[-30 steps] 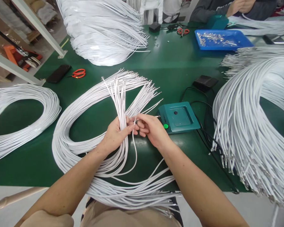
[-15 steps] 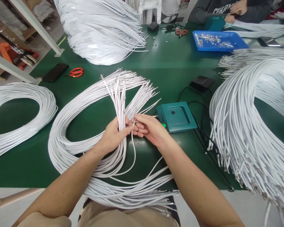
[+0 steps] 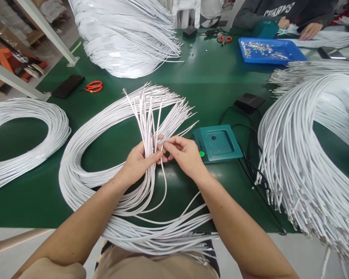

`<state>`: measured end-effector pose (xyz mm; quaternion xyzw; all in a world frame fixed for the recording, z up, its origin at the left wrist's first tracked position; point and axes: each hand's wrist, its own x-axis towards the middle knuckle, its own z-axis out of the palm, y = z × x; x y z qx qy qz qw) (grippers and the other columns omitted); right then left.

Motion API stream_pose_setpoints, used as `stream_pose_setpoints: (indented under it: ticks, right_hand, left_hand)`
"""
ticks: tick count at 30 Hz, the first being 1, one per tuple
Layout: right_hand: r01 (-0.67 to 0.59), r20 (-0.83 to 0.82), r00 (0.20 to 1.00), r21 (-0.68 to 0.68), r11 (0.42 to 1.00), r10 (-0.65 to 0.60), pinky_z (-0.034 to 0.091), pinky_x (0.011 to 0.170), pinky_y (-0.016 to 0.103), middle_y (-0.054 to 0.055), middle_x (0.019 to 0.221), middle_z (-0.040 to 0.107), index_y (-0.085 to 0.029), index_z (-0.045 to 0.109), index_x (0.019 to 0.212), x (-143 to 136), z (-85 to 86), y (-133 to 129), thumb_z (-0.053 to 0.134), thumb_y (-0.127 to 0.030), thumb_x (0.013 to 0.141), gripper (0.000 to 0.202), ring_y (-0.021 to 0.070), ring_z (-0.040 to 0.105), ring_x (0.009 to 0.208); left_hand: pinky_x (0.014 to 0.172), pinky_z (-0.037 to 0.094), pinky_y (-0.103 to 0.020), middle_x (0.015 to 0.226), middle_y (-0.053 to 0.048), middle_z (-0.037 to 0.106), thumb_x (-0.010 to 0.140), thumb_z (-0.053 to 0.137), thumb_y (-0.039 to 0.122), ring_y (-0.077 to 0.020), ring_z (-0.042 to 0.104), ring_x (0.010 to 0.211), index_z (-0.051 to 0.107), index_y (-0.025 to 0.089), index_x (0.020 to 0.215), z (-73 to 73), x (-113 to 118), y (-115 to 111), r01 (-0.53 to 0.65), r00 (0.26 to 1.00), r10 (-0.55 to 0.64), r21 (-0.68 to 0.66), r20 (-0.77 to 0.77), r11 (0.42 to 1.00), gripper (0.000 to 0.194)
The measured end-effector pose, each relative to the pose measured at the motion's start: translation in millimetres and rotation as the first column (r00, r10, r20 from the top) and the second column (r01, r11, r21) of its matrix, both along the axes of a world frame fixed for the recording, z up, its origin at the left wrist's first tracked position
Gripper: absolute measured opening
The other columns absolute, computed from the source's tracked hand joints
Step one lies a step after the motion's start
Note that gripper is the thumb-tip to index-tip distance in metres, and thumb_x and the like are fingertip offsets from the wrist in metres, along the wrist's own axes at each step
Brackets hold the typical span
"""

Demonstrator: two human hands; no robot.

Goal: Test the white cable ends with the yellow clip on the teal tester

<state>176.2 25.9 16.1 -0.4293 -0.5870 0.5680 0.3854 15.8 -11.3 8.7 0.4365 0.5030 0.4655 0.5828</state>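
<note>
My left hand [image 3: 139, 159] is wrapped round an upright bunch of white cables [image 3: 146, 128], its thumb across their front. Against that thumb, my right hand [image 3: 182, 153] pinches a single cable [image 3: 164, 178] that curves down in a loop below. Behind and left of the hands lies a large coil of white cables [image 3: 72, 162], its loose ends fanned toward the back. More cables [image 3: 151, 232] rest along the front edge, over my lap. Just right of my right hand sits a green device [image 3: 221, 143] with a lit green button.
On the green table [image 3: 209, 93] are red scissors [image 3: 94, 86], a black phone [image 3: 68, 86], a black pedal [image 3: 249, 103] with cords, and a blue tray [image 3: 273, 52] of small metal parts. White cable bundles stand left, back and right. A person [image 3: 285, 15] works across the table.
One cable now stands upright at the right side of the held bunch. My right hand's fingers have closed more and moved slightly up. The person's hand opposite has moved down onto cables.
</note>
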Motion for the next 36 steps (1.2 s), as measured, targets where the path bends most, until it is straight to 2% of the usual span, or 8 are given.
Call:
stream_pose_setpoints:
  ticks: [2, 4, 6, 9, 11, 16, 25, 36]
  right_hand:
    - [-0.021, 0.225, 0.973, 0.299, 0.954, -0.049, 0.044, 0.067, 0.025, 0.002, 0.078, 0.062, -0.017, 0.061, 0.077, 0, -2.9, -1, 0.051, -0.025, 0.089, 0.018, 0.0124, 0.056, 0.070]
    - [-0.152, 0.446, 0.884, 0.553, 0.819, -0.138, 0.040, 0.069, 0.026, 0.004, 0.082, 0.060, -0.017, 0.061, 0.078, 1, -4.7, -2, 0.043, -0.022, 0.093, 0.024, 0.0135, 0.053, 0.074]
    - [-0.317, 0.592, 0.779, 0.656, 0.685, -0.206, 0.037, 0.068, 0.027, 0.006, 0.084, 0.059, -0.016, 0.061, 0.081, 3, -4.2, -2, 0.036, -0.022, 0.097, 0.030, 0.0145, 0.051, 0.074]
    - [-0.459, 0.689, 0.673, 0.673, 0.579, -0.268, 0.034, 0.069, 0.030, 0.006, 0.084, 0.061, -0.016, 0.063, 0.088, 8, 1.2, 0, 0.035, -0.023, 0.098, 0.030, 0.0168, 0.051, 0.077]
    - [-0.489, 0.734, 0.603, 0.650, 0.582, -0.312, 0.033, 0.074, 0.032, 0.007, 0.087, 0.065, -0.016, 0.062, 0.093, 13, 6.3, 3, 0.041, -0.023, 0.096, 0.023, 0.0201, 0.052, 0.083]
    - [-0.477, 0.826, 0.455, 0.542, 0.692, -0.333, 0.031, 0.087, 0.036, 0.007, 0.079, 0.069, -0.016, 0.061, 0.084, 29, 11.5, 13, 0.049, -0.013, 0.088, 0.013, 0.0216, 0.054, 0.078]
    - [-0.493, 0.820, 0.481, 0.546, 0.678, -0.310, 0.032, 0.086, 0.034, 0.007, 0.081, 0.068, -0.016, 0.059, 0.081, 33, 5.6, 16, 0.048, -0.003, 0.080, 0.017, 0.0217, 0.054, 0.083]
    - [-0.484, 0.824, 0.443, 0.552, 0.679, -0.354, 0.032, 0.076, 0.034, 0.006, 0.063, 0.057, -0.017, 0.061, 0.078, 30, 4.3, 20, 0.047, -0.005, 0.082, 0.018, 0.0217, 0.049, 0.077]
  left_hand:
    - [0.071, 0.052, -0.025, 0.085, 0.000, 0.066, 0.073, 0.077, 0.030, -0.0115, 0.064, 0.070, 0.062, 0.020, 0.118, 0.1, 0, 1, 0.007, 0.996, -0.002, -0.056, 0.084, 0.998, 0.048]
    - [0.070, 0.051, -0.024, 0.080, 0.000, 0.065, 0.072, 0.078, 0.028, -0.0105, 0.062, 0.069, 0.064, 0.018, 0.116, 0.7, -1, 2, 0.029, 0.985, -0.009, -0.116, 0.170, 0.993, 0.048]
    - [0.070, 0.051, -0.024, 0.079, 0.000, 0.065, 0.072, 0.078, 0.026, -0.0103, 0.063, 0.069, 0.063, 0.017, 0.117, 0.8, -2, 3, 0.050, 0.975, -0.015, -0.152, 0.221, 0.987, 0.049]
    - [0.074, 0.052, -0.027, 0.080, 0.001, 0.064, 0.072, 0.077, 0.025, -0.0116, 0.065, 0.070, 0.061, 0.016, 0.117, -1.2, -2, 4, 0.053, 0.983, -0.026, -0.146, 0.184, 0.988, 0.048]
    - [0.077, 0.053, -0.030, 0.080, 0.001, 0.064, 0.072, 0.077, 0.027, -0.0139, 0.067, 0.072, 0.061, 0.017, 0.115, -4.1, -1, 5, 0.030, 0.995, -0.017, -0.135, 0.097, 0.990, 0.046]
    - [0.085, 0.052, -0.037, 0.084, 0.000, 0.067, 0.071, 0.077, 0.030, -0.0188, 0.070, 0.077, 0.063, 0.018, 0.111, -11.6, 3, 7, 0.022, 0.999, -0.025, -0.115, -0.029, 0.993, 0.044]
    - [0.095, 0.049, -0.042, 0.090, -0.001, 0.067, 0.075, 0.072, 0.037, -0.0220, 0.072, 0.082, 0.061, 0.018, 0.112, -14.4, -3, 14, 0.004, 0.977, -0.004, 0.002, -0.215, 1.000, 0.043]
    - [0.086, 0.054, -0.038, 0.084, 0.000, 0.066, 0.076, 0.069, 0.031, -0.0201, 0.072, 0.075, 0.062, 0.019, 0.113, -17.8, 2, 16, -0.010, 0.931, 0.014, 0.012, -0.365, 1.000, 0.040]
